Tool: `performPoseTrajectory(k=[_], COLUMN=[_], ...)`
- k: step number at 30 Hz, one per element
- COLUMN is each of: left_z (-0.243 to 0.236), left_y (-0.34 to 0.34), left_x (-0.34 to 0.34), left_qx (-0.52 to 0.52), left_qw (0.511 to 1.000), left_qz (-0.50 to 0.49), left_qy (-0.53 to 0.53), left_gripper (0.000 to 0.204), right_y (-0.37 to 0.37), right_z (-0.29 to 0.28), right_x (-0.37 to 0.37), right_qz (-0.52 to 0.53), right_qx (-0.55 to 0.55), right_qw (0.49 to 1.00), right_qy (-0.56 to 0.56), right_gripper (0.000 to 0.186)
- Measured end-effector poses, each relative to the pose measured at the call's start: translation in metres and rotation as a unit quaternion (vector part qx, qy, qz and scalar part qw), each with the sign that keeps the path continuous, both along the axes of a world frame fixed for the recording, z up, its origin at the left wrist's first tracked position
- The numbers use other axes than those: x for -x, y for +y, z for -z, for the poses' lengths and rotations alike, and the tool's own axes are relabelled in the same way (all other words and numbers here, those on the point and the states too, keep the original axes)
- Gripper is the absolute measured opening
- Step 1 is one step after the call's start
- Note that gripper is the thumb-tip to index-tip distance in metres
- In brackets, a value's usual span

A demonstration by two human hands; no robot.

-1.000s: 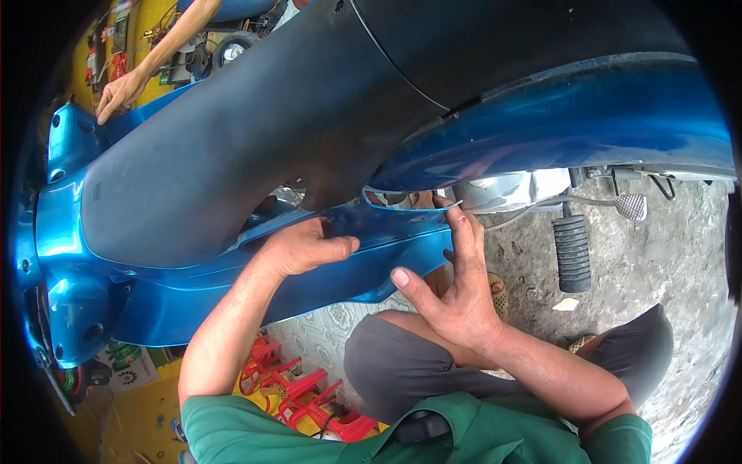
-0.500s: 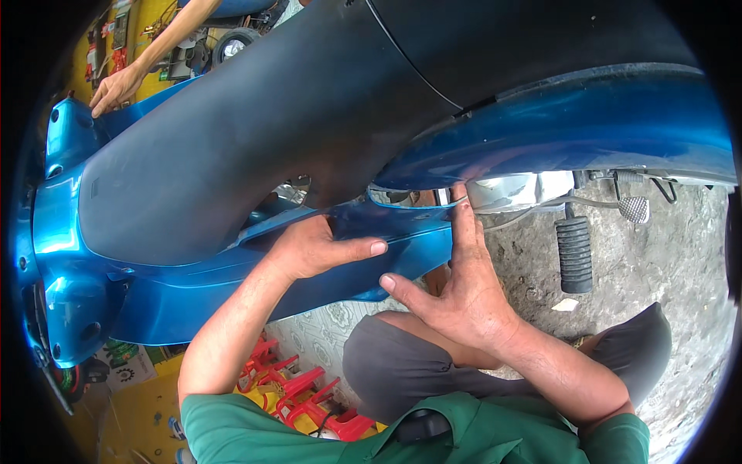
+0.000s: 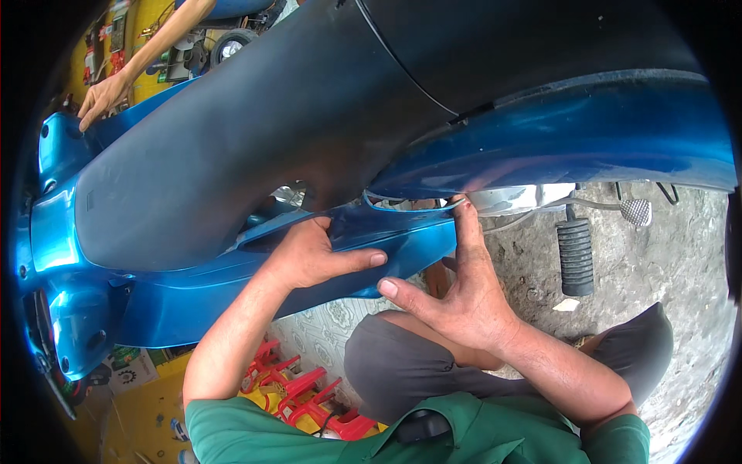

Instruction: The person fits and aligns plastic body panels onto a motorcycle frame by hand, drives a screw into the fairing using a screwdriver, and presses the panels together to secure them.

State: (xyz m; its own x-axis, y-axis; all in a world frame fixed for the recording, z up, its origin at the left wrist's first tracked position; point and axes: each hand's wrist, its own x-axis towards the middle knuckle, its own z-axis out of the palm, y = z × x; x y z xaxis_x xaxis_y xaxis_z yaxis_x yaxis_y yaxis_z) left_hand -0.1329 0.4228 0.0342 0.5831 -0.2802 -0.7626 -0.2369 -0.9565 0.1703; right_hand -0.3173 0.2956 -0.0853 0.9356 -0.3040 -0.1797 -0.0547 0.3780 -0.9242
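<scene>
A blue plastic side panel (image 3: 371, 272) runs along the near side of a motorbike, below its dark centre cover (image 3: 209, 162). My left hand (image 3: 305, 259) has its fingers tucked between that cover and the panel, their tips hidden. Its thumb lies out over the panel's outer face. At the panel's right end, my right hand (image 3: 475, 286) presses with stretched fingers near the top corner. The right thumb points left, apart from the fingers. A narrow gap shows between the panel's upper edge and the blue rear cover (image 3: 556, 147).
A co-worker's hand (image 3: 104, 100) rests by the blue front cover (image 3: 58, 224) at the far left. A ribbed black footrest (image 3: 573, 255) and a metal pedal (image 3: 635, 213) stick out at right. Red plastic stools (image 3: 301, 387) stand below the panel.
The bike's bodywork has shifted slightly, and the opening above the panel's right end looks narrower. My hands keep nearly the same hold. The co-worker's hand has moved a little left and down.
</scene>
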Motion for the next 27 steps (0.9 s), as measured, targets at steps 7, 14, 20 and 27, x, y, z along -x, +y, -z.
performPoseTrajectory(k=[7,14,20,27], left_z=[0.002,0.005,-0.001,-0.006], left_y=[-0.004,-0.01,-0.018,-0.022], left_x=[-0.012,-0.017,-0.019,-0.01], left_qx=[0.016,0.027,-0.015,0.018], left_qw=[0.998,0.996,0.997,0.995], left_qz=[0.048,0.078,0.041,0.029], left_qy=[0.026,0.031,0.06,0.09], left_gripper=[0.097,0.104,0.098,0.097], right_y=[0.004,0.003,0.008,0.003], right_z=[0.004,0.004,-0.001,-0.004], right_x=[-0.003,-0.005,0.001,0.005], right_qz=[0.025,0.021,0.031,0.097], right_qx=[-0.022,-0.048,0.004,0.012], right_qw=[0.999,0.997,0.999,0.995], right_qy=[-0.035,-0.063,-0.039,-0.014], right_gripper=[0.121,0.107,0.099,0.086])
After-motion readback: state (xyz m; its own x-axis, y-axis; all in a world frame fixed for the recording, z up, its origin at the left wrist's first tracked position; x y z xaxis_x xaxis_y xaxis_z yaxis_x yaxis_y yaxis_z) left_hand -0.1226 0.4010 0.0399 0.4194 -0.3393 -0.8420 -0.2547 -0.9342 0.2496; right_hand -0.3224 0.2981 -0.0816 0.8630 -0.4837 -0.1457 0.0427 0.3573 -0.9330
